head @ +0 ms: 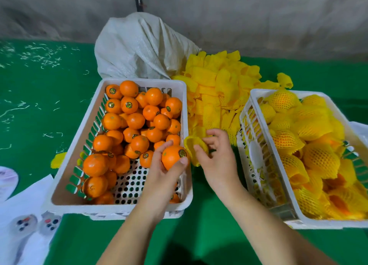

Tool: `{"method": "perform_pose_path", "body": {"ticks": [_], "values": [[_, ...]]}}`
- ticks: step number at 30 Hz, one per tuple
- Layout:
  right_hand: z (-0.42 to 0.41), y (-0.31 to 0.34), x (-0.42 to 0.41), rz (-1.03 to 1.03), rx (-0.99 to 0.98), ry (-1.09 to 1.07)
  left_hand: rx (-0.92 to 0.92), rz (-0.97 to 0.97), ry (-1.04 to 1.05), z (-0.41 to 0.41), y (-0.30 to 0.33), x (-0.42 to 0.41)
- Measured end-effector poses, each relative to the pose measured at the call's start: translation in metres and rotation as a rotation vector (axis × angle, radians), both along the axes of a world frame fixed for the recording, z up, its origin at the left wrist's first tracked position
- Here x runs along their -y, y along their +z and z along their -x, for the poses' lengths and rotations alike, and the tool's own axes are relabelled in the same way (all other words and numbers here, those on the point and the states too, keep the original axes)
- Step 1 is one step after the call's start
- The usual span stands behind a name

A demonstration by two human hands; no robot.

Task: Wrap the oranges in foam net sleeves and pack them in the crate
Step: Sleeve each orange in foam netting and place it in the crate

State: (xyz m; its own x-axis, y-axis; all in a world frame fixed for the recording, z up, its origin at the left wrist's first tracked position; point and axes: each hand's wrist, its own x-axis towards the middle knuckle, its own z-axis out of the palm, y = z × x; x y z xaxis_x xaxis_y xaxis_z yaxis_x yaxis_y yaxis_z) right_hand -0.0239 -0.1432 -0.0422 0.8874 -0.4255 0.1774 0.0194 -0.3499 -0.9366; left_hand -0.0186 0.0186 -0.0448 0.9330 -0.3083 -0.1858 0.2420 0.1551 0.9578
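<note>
Head view, reading left to right: white paper sheets lie at the near-left corner of the green table, with a stray yellow foam scrap just beside the left crate, a white slotted crate part-filled with bare stickered oranges, its perforated floor showing at the near end. A white woven sack slumps behind it. Left hand holds one orange over the crate's right rim, fingers and thumb curled around the fruit from below and behind, sticker end turned toward the sleeve. Right hand, just beside it, pinches a yellow foam net sleeve between thumb and fingertips, its mouth facing the orange and nearly touching it. A loose pile of spare sleeves lies between the two crates. The right crate is heaped with oranges already netted. Judgement: the orange is firm, smooth, moderately heavy, best cupped round its rear half so the front stays free. The sleeve looks very light, soft and stretchy, likely to collapse shut; hold it at the rim on opposite sides to keep the mouth wide, then roll it over the fruit.
</note>
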Motion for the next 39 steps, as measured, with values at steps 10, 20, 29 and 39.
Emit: {"method": "perform_pose_path", "body": {"ticks": [10,20,29,39], "values": [[0.006,-0.007,-0.002,0.137,-0.040,0.053,-0.118,0.122,0.091,0.007,-0.002,0.011],[-0.020,0.004,0.013,0.379,-0.199,0.080,-0.129,0.134,-0.255,0.004,-0.008,-0.004],[-0.023,0.008,0.024,0.073,-0.249,0.233,-0.120,0.014,-0.118,-0.024,-0.009,-0.005],[0.011,0.027,-0.023,0.054,-0.083,0.343,-0.018,0.074,0.057,-0.022,-0.012,-0.006]]}}
